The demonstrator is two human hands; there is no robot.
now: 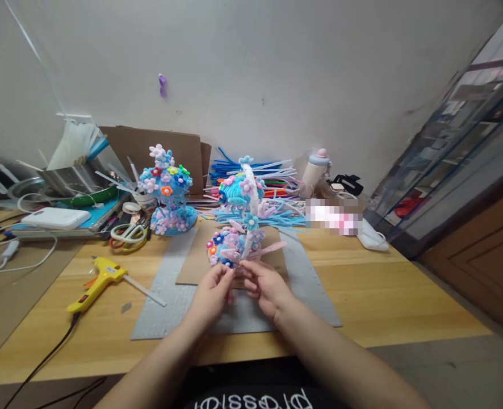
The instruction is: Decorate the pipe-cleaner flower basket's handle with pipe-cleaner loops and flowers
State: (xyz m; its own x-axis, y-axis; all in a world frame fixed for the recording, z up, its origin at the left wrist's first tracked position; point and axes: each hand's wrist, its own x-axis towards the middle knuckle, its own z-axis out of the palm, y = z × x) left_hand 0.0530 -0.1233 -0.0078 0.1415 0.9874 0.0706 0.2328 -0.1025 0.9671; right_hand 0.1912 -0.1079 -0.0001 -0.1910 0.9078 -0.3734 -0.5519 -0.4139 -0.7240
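Note:
In front of me stands a fuzzy pipe-cleaner flower piece (230,245). A white fuzzy arch (251,207) rises from it, with pink and blue flowers along its length. Behind the arch shows a light-blue domed top with more flowers. My left hand (214,291) is closed in a pinch at the front of the base, close under the blue flowers. Beside it, my right hand (268,287) also pinches, its fingertips by the foot of the arch. Whatever lies between the fingers is too small or hidden to name. A pale pink strip (273,247) sticks out to the right.
Cardboard (192,274) lies on a grey cutting mat (319,307). A yellow glue gun (100,282) rests at left, below scissors (128,233). A second flower piece (166,193) stands back left. Behind are piled pipe cleaners (260,217) and a bottle (315,173).

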